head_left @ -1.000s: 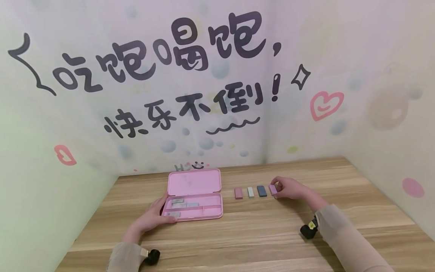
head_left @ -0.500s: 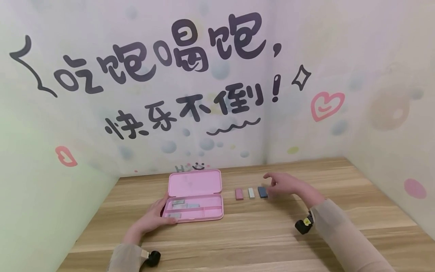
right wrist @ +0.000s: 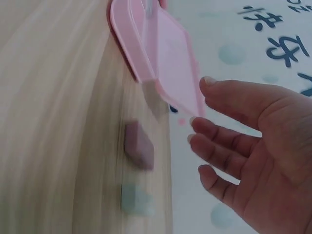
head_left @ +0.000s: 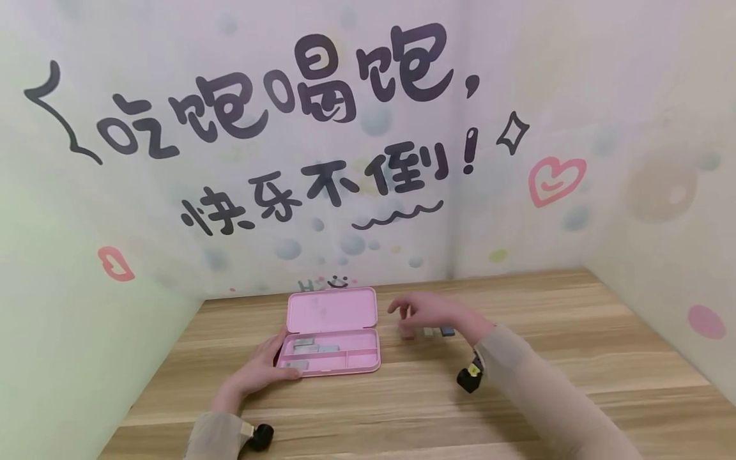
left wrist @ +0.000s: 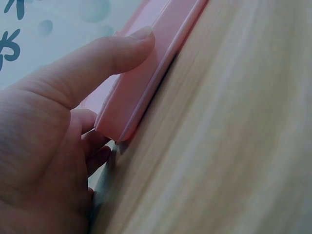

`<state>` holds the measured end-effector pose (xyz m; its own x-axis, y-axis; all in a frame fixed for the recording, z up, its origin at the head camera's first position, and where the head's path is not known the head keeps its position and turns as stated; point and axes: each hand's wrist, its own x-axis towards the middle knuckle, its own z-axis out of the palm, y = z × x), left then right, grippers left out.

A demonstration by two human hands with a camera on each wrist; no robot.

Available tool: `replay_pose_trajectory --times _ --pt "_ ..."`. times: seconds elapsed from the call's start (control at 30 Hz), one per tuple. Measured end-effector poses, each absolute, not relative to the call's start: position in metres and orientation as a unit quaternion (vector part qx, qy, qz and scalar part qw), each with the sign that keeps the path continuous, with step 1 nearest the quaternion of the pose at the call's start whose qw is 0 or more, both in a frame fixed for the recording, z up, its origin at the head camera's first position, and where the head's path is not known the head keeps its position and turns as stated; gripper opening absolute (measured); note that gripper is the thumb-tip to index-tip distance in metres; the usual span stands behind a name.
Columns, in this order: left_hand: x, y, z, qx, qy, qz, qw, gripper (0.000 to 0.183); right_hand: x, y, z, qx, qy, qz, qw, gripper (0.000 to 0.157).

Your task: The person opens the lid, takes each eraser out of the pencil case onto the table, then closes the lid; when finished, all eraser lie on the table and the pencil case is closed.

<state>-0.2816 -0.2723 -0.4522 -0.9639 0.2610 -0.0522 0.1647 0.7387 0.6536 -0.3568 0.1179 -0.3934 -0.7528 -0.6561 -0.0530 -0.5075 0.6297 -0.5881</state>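
A pink pencil case (head_left: 331, 309) lies with its lid raised on the table. My left hand (head_left: 261, 365) grips its left end, thumb on the front wall and fingers behind the end in the left wrist view. Several pale grey blocks (head_left: 305, 349) lie in its left compartments. To its right stands a row of small eraser-like blocks: a pink block (right wrist: 139, 146), a pale block (right wrist: 136, 200) and a blue block (head_left: 447, 331). Above the pink one hovers my right hand (head_left: 431, 310), fingers loosely bent with nothing between them. The row's right end is hidden behind my wrist.
The wooden table (head_left: 368, 415) runs back to a printed wall (head_left: 368, 128) with large black lettering. Side walls stand to the left and right. A small black camera (head_left: 469, 379) hangs at my right wrist, another black camera (head_left: 262, 437) at my left.
My right hand has let go of a purple block at the row's right end and moved left over the pink one. My left hand stays on the pencil case.
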Motion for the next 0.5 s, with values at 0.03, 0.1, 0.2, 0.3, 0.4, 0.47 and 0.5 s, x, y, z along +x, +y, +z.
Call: replay_pose_trajectory --times 0.03,0.1,0.2,0.3,0.4,0.47,0.5 --pt "-0.281 -0.273 -0.452 0.114 0.93 0.343 0.07 0.111 -0.357 0.109 -0.393 -0.333 0.888 -0.287 0.135 0.033" --pt "-0.282 -0.273 -0.453 0.112 0.93 0.343 0.072 0.112 -0.358 0.092 -0.393 -0.352 0.878 -0.296 0.135 0.031" --pt "-0.282 -0.273 -0.453 0.11 0.929 0.345 0.073 0.112 -0.359 0.068 -0.395 -0.377 0.87 -0.293 0.124 0.028" --pt "-0.282 -0.273 -0.452 0.112 0.927 0.351 0.071 0.112 -0.36 0.047 -0.399 -0.395 0.864 -0.288 0.12 0.027" --pt "-0.282 -0.272 -0.451 0.112 0.926 0.355 0.071 0.112 -0.36 0.028 -0.405 -0.418 0.856 -0.28 0.117 0.028" --pt "-0.281 -0.272 -0.45 0.108 0.926 0.355 0.072 0.112 -0.36 0.017 -0.409 -0.434 0.852 -0.271 0.113 0.028" --pt "-0.28 -0.272 -0.45 0.106 0.926 0.354 0.073 0.112 -0.359 0.012 -0.41 -0.44 0.85 -0.266 0.112 0.027"
